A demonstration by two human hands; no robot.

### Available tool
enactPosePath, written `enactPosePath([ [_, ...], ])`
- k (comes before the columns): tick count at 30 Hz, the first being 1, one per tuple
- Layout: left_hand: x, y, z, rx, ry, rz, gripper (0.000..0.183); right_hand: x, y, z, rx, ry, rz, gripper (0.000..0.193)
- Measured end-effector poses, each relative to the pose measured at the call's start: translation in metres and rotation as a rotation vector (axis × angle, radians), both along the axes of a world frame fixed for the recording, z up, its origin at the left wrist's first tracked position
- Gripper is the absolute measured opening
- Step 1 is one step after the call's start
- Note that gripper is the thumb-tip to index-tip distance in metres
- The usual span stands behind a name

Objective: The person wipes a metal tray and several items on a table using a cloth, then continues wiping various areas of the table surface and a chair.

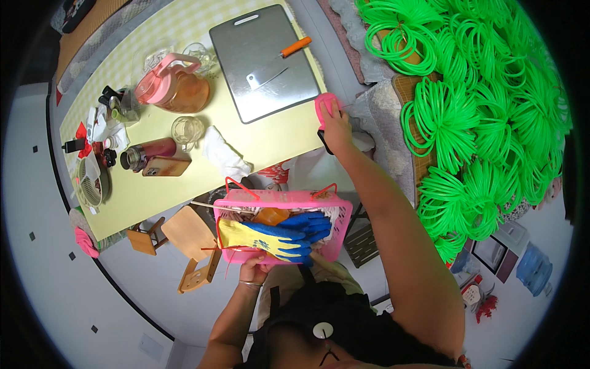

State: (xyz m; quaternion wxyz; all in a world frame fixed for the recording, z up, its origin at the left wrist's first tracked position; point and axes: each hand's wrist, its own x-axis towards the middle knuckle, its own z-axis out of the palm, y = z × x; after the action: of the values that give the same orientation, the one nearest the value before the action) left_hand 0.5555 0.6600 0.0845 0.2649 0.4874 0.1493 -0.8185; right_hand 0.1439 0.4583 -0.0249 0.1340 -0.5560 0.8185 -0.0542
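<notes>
My left hand point(255, 269) grips the near edge of a pink plastic basket point(345, 229) held in front of my body. In the basket lie work gloves point(261, 238), yellow with blue coated palms, and something orange point(270, 216); what lies beneath is partly hidden. My right hand point(337, 130) reaches out to the table's right corner, its fingers closed on a soft-looking pink object point(327, 106) whose kind I cannot make out. A black band or strip point(324, 142) shows beside that wrist. Just left of the hand lies a grey cutting board point(264, 67) with an orange-handled tool point(295, 47) on it.
The yellow table point(144, 203) bears a pink-lidded pitcher point(175, 86), a glass mug point(187, 131), a thermos point(150, 152), a phone point(166, 166) and a white cloth point(226, 152). Bundles of bright green tubing point(479, 123) are piled at right. Wooden chairs point(192, 230) stand lower left.
</notes>
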Motion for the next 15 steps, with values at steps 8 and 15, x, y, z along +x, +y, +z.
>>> enactPosePath([
  [8,-0.010,0.007,-0.007,-0.002,-0.001,-0.016,0.057,-0.002,0.043,-0.003,0.060,-0.036,0.027,0.068],
  [15,-0.009,0.003,-0.006,0.020,-0.013,-0.037,0.057,-0.017,-0.044,-0.003,0.100,-0.007,-0.022,0.067],
])
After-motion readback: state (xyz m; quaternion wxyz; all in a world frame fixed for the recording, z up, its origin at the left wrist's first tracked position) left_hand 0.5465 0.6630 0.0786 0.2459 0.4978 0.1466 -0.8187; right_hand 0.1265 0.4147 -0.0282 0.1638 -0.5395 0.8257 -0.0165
